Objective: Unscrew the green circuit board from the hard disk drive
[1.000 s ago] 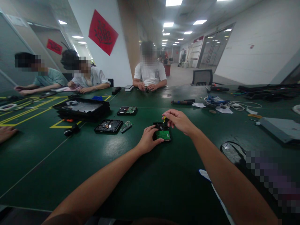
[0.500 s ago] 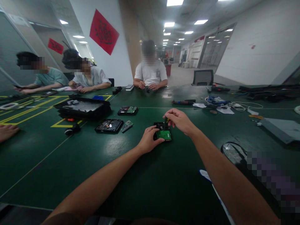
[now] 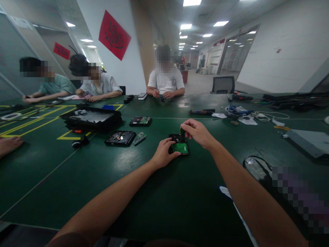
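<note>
A hard drive (image 3: pixel 180 148) with a green circuit board facing up lies on the green table in front of me. My left hand (image 3: pixel 163 153) is closed around its left side, thumb at the near edge and fingers across the far part. Above the drive, my right hand (image 3: pixel 197 133) pinches a small screwdriver (image 3: pixel 182 131) with a dark green and yellow handle, held roughly upright. Its tip points down at the drive near the board's far edge; the exact contact spot is too small to make out.
Left of the drive lie a loose circuit board (image 3: pixel 140 138), an opened hard drive (image 3: pixel 120 138) and another drive (image 3: pixel 140 121). A black tray (image 3: pixel 91 117) stands further left. Cables (image 3: pixel 239 111) and a grey metal case (image 3: pixel 307 141) are on the right. A person (image 3: pixel 166 80) sits opposite.
My right hand has turned slightly with the screwdriver, and more of the handle's yellow shows. My left hand and the hard drive stay put. At far left, another person's hand has shifted slightly right.
</note>
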